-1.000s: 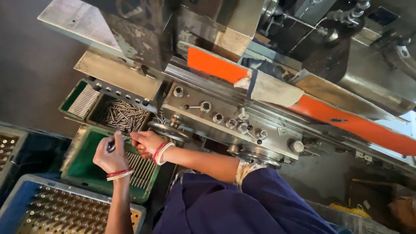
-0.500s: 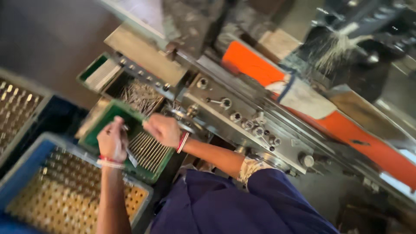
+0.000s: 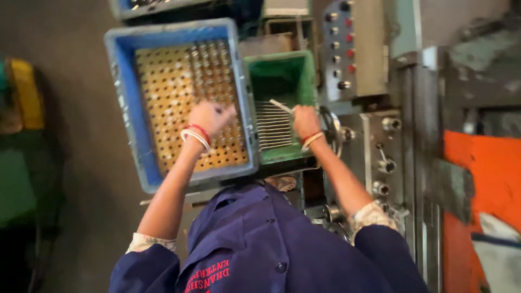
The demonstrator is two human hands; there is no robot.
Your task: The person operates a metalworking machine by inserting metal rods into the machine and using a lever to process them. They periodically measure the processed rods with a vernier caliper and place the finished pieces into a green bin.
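We take the blue crate [image 3: 126, 103] as our landmark. It holds a perforated tray [image 3: 168, 92], tan in colour, with small metal parts seated in many of its holes, most visibly along the side nearer the green bin. The green bin [image 3: 282, 73] stands touching the crate's right wall, and a row of thin metal rods [image 3: 273, 127] lies in its lower half, their long axes running across, toward the crate. Beyond the bin, farther from the crate, we note a grey control panel [image 3: 347, 49] with red and dark buttons.

The left hand [image 3: 209, 116] is over the tray, inside the crate, fingers closed in a fist; blur prevents us saying what, if anything, it grips. The right hand [image 3: 305, 120] is at the bin's far edge, fingers pinched on one metal rod [image 3: 281, 105], which slants up and toward the crate. The right hand is nearer the rods; the left is nearer the tray holes.
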